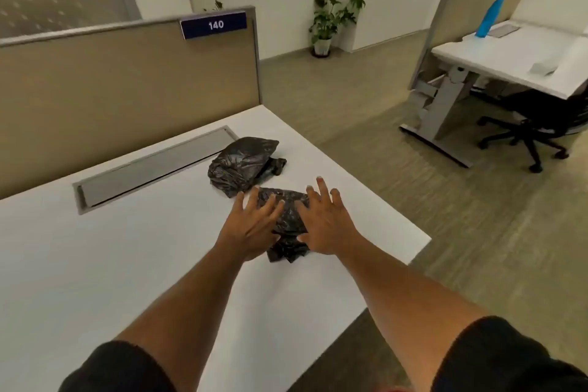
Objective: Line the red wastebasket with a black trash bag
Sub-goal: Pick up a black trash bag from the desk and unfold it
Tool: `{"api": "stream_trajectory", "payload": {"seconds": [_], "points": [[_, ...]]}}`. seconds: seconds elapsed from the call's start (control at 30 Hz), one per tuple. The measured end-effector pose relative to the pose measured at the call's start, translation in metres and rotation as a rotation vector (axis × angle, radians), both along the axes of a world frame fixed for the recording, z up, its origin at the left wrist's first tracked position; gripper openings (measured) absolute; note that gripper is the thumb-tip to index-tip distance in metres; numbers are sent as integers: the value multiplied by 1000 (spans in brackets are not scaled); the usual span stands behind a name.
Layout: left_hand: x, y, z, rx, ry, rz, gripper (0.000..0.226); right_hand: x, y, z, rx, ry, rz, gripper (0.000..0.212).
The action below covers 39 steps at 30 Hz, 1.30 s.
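Two crumpled black trash bags lie on the white desk. The nearer bag sits between my hands, folded into a small bundle. My left hand rests flat on its left side with fingers spread. My right hand lies over its right side, fingers also spread. Neither hand is closed around the bag. The farther bag is a larger wad just beyond them. A sliver of red shows at the bottom edge; I cannot tell whether it is the wastebasket.
A grey cable tray lid is set into the desk before a tan partition marked 140. Carpeted floor lies to the right, with another desk, a black office chair, a blue bottle and a potted plant.
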State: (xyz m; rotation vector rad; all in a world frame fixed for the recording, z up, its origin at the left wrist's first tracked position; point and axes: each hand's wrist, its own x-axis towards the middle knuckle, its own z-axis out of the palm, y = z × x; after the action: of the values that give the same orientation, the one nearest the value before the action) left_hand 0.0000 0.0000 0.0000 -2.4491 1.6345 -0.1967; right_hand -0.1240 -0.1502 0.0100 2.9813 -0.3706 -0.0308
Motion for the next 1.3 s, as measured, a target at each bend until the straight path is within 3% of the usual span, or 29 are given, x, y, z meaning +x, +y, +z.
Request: {"api": "stream_trajectory", "payload": {"seconds": [0.17,0.3,0.4,0.47,0.63,0.77,0.9,1.07,1.3], "points": [[7,-12,-41,140,0,71,85,-5,-10,-40,-28,118,57,47],[8,-21,-43,145,6,78,51,-5,-14,-49,-93,145,57,15],[9,-24,-34,155,3,47,27,-4,-16,-45,-140,132,61,6],[11,-25,-23,151,3,62,24,-2,-17,-34,-140,66,32,16],[11,-24,19,0,26,120,46,2,-9,8,-13,-241,-59,29],[4,-12,65,-191,12,138,30,-7,8,55,61,-331,-93,25],[-15,3,115,-327,23,71,19,-29,27,101,140,-403,-142,4],[-58,24,175,-477,15,-69,12,-79,52,156,254,-517,-224,13],[-141,34,222,-584,280,-191,4,-189,75,207,290,-735,-394,11]]}}
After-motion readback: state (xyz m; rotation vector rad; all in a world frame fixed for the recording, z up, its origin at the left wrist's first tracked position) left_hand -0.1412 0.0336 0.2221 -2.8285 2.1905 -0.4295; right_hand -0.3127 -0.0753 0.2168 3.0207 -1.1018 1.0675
